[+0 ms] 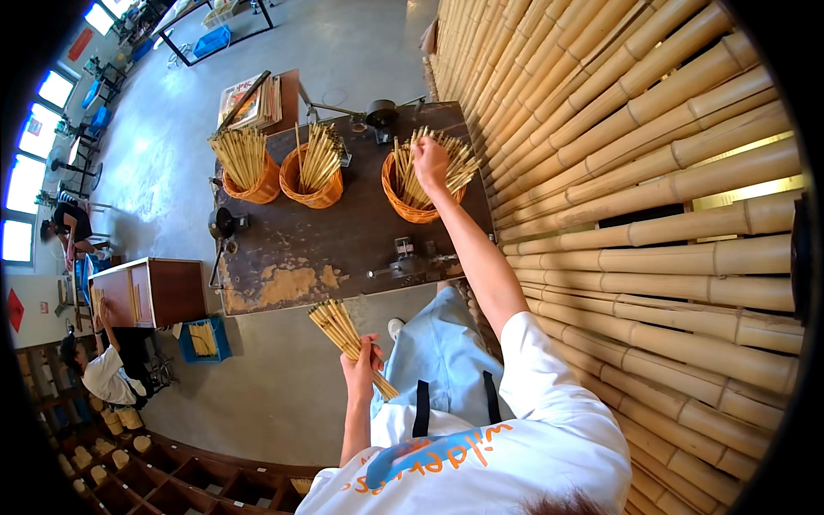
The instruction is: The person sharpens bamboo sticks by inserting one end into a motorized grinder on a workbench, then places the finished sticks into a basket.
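My left hand (360, 365) is wrapped round a bundle of thin bamboo sticks (333, 323), held slanting in front of my body, off the table's near edge. With its fingers closed, my right hand (432, 163) reaches into the bamboo sticks (459, 163) standing in the right wicker basket (410, 209). It grips at their upper ends; how many it holds is hidden. Two more wicker baskets, the middle one (319, 198) and the left one (260, 190), also hold upright sticks. All three stand on a dark, worn wooden table (300, 245).
Small dark metal devices (405, 257) are fixed at the table edges, one (382, 116) at the far side. A bamboo pole wall (635, 232) rises close on my right. A blue crate (206, 341) with sticks sits on the floor; a co-worker (112, 373) is at a cabinet (150, 293).
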Available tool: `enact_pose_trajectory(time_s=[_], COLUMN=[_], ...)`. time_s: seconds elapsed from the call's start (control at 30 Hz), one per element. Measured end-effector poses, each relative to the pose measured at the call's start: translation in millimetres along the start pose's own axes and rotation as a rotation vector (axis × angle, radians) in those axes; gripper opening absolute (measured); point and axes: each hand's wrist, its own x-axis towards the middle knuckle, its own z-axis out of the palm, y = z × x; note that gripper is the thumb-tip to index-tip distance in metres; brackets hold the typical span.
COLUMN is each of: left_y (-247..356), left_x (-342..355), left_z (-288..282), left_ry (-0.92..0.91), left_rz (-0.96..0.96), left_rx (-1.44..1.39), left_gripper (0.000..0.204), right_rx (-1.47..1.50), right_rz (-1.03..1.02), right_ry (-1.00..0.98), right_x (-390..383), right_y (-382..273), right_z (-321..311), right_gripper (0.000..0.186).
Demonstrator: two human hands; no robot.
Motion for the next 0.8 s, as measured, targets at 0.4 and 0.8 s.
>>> enact_pose_trajectory(time_s=[0.4,0.8], left_y=[5,-4], left_x=[4,-8], left_z=[24,29], left_ry=[-0.215,-0.157], left_rz=[-0.076,-0.065], left_rx=[-0.08,-0.094], left_gripper=[0.031,0.033], right_rx=[0.586,0.848], right_rz=[0.153,0.374], right_ry=[-0.892,-0.186], right_x=[-214,-302], right_y=[-65,-94], right_z=[-109,-157], right_gripper=[0.018,0.025])
